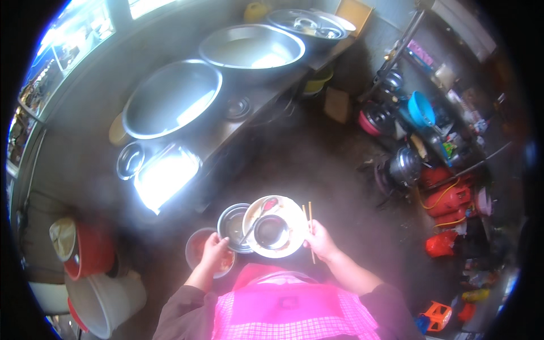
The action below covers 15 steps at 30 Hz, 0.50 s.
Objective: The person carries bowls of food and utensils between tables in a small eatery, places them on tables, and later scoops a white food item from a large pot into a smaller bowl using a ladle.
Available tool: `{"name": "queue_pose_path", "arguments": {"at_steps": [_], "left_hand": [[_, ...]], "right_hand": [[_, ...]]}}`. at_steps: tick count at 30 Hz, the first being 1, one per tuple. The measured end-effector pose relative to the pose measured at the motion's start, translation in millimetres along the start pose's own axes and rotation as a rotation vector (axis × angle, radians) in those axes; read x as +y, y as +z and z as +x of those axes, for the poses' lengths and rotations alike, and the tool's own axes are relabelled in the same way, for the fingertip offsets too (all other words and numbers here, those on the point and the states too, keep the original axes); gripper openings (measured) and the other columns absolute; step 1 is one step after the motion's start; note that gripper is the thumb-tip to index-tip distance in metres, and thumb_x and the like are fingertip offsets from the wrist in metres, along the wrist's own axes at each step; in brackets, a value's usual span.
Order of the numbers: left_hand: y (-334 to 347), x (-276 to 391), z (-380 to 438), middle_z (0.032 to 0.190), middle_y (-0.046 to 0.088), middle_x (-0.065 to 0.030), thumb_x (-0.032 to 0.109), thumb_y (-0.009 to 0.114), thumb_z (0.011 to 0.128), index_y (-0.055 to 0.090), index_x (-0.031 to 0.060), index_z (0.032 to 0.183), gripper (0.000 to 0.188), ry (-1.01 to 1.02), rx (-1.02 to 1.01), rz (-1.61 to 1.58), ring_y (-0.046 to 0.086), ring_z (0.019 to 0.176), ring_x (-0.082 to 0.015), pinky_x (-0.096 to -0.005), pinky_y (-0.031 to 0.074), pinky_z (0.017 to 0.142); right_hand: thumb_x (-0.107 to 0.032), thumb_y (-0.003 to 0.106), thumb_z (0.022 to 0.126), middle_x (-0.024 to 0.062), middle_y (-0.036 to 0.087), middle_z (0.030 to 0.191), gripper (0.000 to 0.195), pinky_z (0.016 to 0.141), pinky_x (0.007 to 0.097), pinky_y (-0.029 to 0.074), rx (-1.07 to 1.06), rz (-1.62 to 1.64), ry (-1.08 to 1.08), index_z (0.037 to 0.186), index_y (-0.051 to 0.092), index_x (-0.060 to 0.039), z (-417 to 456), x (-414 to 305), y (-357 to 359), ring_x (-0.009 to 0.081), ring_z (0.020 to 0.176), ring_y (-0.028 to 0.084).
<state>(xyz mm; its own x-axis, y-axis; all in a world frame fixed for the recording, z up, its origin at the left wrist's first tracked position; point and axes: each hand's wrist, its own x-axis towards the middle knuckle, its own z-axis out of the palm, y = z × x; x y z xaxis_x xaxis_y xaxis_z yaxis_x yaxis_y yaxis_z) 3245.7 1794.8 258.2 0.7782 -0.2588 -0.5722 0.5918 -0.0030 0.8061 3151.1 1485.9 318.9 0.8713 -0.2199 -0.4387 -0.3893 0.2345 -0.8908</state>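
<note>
My left hand [214,250] grips the rim of a round metal bowl [231,223] in front of my pink apron. My right hand [321,241] holds a white plate [297,216] by its right edge, along with a pair of chopsticks [310,210] that stick out past the rim. On the plate sit a small metal bowl [272,231] and a spoon [256,222], among brownish food smears and a red bit. The plate overlaps the right side of the metal bowl. Partly hidden beneath my left hand is a round container [193,244] with reddish contents.
Along the counter [231,129] stand large metal basins [172,100] [250,44]. A red bucket [95,248] and a whitish tub [91,299] are at lower left. On the right, shelves hold a blue basin [420,109], with red gas cylinders [446,197] below. Haze blurs the floor.
</note>
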Motion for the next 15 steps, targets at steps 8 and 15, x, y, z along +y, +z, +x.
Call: {"name": "queue_pose_path", "arguments": {"at_steps": [8,15], "left_hand": [[106.4,119.9,92.5,0.075,0.057,-0.0028,0.005,0.055,0.082,0.051,0.0041,0.097,0.016,0.11,-0.276,-0.117,0.056,0.06,-0.0102,-0.0224,0.047,0.052],[181.1,186.9,193.7,0.078,0.058,-0.0034,0.006,0.056,0.083,0.052,0.0037,0.101,0.018,0.137,-0.347,-0.203,0.054,0.059,-0.0098,-0.0221,0.047,0.051]], "right_hand": [[-0.012,0.056,0.089,0.0008,0.052,0.072,0.014,0.05,0.0193,0.04,0.081,-0.014,-0.063,0.097,0.048,-0.0046,98.4,-88.1,-20.1,0.0056,0.053,0.048],[-0.017,0.049,0.093,0.0069,0.059,0.079,0.02,0.048,0.0181,0.038,0.109,0.206,-0.092,0.109,0.047,-0.0054,147.9,-141.3,-99.3,0.0047,0.054,0.048]]}}
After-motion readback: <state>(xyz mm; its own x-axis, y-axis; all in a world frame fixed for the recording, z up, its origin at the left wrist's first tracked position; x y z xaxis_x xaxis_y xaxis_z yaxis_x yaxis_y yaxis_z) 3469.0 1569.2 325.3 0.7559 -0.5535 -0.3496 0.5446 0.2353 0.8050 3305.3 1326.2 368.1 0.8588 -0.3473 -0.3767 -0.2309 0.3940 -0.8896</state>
